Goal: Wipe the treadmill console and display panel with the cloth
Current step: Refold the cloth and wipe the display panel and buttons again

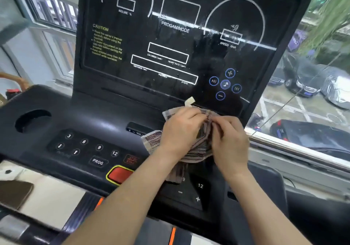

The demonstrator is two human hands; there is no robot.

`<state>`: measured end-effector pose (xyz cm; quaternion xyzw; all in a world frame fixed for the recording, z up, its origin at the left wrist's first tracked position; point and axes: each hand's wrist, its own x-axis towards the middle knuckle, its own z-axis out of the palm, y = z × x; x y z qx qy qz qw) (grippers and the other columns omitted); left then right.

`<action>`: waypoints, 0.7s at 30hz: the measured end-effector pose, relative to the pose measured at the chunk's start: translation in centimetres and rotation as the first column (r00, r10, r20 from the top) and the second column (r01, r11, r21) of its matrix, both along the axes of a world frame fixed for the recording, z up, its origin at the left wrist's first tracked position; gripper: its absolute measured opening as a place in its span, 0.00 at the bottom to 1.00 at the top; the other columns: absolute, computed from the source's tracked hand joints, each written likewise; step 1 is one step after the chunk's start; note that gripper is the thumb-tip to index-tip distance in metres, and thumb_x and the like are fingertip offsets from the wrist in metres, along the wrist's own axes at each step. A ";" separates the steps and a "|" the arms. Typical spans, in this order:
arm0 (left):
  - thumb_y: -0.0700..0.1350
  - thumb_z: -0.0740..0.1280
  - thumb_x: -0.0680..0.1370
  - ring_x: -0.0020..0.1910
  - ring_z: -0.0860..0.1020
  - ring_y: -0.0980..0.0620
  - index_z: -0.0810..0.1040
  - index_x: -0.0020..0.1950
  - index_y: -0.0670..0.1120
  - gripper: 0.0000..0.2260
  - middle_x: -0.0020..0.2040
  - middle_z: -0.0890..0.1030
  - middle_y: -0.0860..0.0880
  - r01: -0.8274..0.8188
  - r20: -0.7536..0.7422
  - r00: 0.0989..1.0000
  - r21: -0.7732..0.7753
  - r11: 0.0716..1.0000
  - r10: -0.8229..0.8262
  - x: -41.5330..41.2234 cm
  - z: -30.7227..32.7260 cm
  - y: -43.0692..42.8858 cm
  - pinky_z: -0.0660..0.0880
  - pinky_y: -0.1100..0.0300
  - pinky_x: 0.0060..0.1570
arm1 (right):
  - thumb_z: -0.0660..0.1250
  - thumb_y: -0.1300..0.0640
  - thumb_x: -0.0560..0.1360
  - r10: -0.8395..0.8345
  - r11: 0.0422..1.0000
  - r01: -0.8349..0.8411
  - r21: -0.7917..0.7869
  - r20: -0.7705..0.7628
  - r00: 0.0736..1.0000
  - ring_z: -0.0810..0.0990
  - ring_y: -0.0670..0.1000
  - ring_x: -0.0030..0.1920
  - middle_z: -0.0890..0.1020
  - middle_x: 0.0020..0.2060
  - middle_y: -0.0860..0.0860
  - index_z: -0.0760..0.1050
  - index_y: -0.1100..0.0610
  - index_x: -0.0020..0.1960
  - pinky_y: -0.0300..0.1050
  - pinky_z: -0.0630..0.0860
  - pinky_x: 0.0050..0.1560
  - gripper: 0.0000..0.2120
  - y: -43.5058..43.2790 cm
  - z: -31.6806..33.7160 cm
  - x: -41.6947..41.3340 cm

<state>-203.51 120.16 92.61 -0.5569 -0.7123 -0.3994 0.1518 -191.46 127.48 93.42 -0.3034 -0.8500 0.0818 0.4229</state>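
Console; L hand, R hand grip cloth

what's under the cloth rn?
The keypad on the console: 9, 12, minus and plus show below the cloth. The left hand and right hand grip it; keys beneath are hidden.

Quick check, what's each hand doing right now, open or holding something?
Left hand: closed, fingers curled round the cloth.
Right hand: closed, pinching the same cloth.
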 end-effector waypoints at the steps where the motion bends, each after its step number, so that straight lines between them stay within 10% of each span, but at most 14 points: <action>1: 0.41 0.73 0.72 0.49 0.78 0.47 0.84 0.49 0.45 0.06 0.47 0.82 0.49 -0.033 0.000 0.999 -0.002 0.999 0.033 -1.1 -0.3 -0.6 0.79 0.54 0.43 | 0.67 0.63 0.76 0.016 0.999 -0.017 0.030 0.036 0.999 0.78 0.52 0.48 0.81 0.47 0.55 0.82 0.62 0.52 0.42 0.74 0.51 0.08 -0.6 -0.5 -1.2; 12: 0.48 0.63 0.75 0.52 0.76 0.49 0.84 0.50 0.45 0.13 0.51 0.82 0.49 -0.313 0.049 0.948 -0.019 0.950 0.313 -14.8 -1.4 -8.7 0.73 0.60 0.49 | 0.65 0.62 0.78 0.344 0.894 -0.393 0.216 0.230 0.910 0.79 0.58 0.48 0.82 0.46 0.58 0.81 0.65 0.49 0.53 0.77 0.48 0.08 -5.3 -1.2 -16.1; 21: 0.35 0.64 0.75 0.57 0.72 0.50 0.78 0.56 0.41 0.11 0.57 0.76 0.43 -0.555 0.301 0.801 0.050 0.830 0.517 -15.8 -2.1 -9.5 0.69 0.61 0.59 | 0.57 0.62 0.79 0.386 0.756 -0.578 0.308 0.503 0.773 0.67 0.56 0.72 0.66 0.74 0.56 0.65 0.63 0.74 0.51 0.62 0.73 0.23 -6.2 -3.5 -17.4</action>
